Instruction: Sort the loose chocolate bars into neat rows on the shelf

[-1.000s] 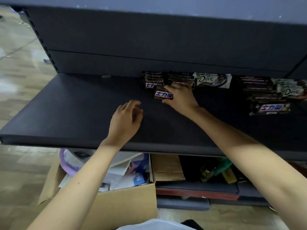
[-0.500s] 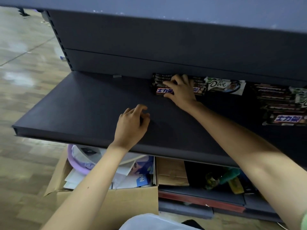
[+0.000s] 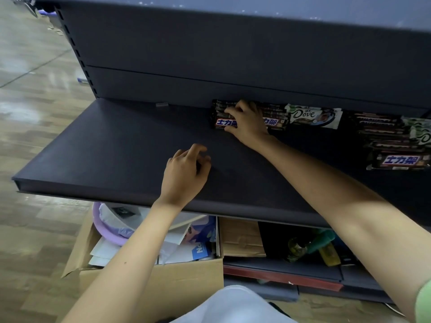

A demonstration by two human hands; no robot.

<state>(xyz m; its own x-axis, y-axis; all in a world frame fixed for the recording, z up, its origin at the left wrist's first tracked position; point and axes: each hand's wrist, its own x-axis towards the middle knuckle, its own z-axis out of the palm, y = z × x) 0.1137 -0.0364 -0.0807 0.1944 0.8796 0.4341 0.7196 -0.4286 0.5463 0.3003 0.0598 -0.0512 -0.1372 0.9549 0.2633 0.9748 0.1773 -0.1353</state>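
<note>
Beneath the shelf, nearest the camera, an open cardboard box (image 3: 149, 283) holds loose papers and a purple basin (image 3: 105, 229). Above it, the dark shelf (image 3: 105, 155) juts forward, and the left hand (image 3: 184, 176) rests on its bare surface close to the front edge, its fingers loosely curled and holding nothing. Further in, the right hand (image 3: 247, 122) reaches to the back of the shelf and grips a stack of brown bars (image 3: 221, 122), the fingers curled over the top of the stack and the thumb pressed against the front side of the nearest bar, whose blue-and-white label faces forward. The stack lies against the back panel (image 3: 210, 54), and more brown bars continue to the right of the hand. Just beside these, also at the back, lies a white Dove bar (image 3: 312, 115). Well apart at the far right sits a loose pile of bars (image 3: 396, 145), brown wrappers mixed with a pale one, lying at uneven angles.
</note>
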